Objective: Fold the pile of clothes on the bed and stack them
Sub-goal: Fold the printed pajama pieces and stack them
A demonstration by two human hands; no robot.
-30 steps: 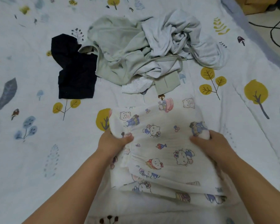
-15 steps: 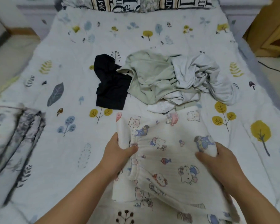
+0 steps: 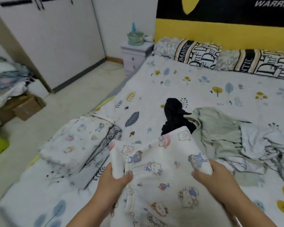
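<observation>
White cartoon-print cotton garment (image 3: 161,163), folded, is up off the bed now. My left hand (image 3: 112,181) and right hand (image 3: 215,176) pinch its sides; the folded stack (image 3: 75,145) waits left of it.

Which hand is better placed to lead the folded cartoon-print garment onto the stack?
Left, probably. The left hand grips the cartoon-print garment on the side nearest the folded stack, which lies at the bed's left edge. The right hand holds the far side.
</observation>
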